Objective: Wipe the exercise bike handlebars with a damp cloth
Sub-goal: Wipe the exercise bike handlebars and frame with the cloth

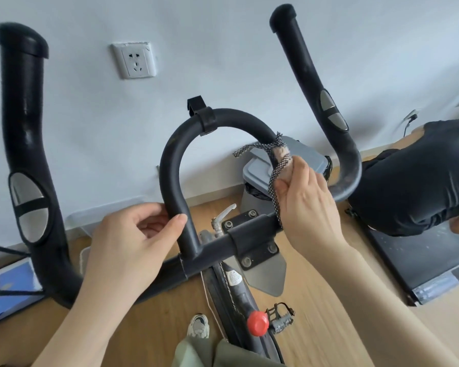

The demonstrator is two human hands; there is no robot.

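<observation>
Right hand [305,197] wraps checked cloth [277,172] round matte loop [170,165]

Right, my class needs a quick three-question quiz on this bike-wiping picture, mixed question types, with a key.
1. True or false: the left hand holds the cloth.
2. The cloth is wrapped on: A the centre loop bar, B the left horn, C the right horn.
3. What colour is the knob near the pedal?
Key: 1 false, the right hand holds it; 2 A; 3 red.
</observation>
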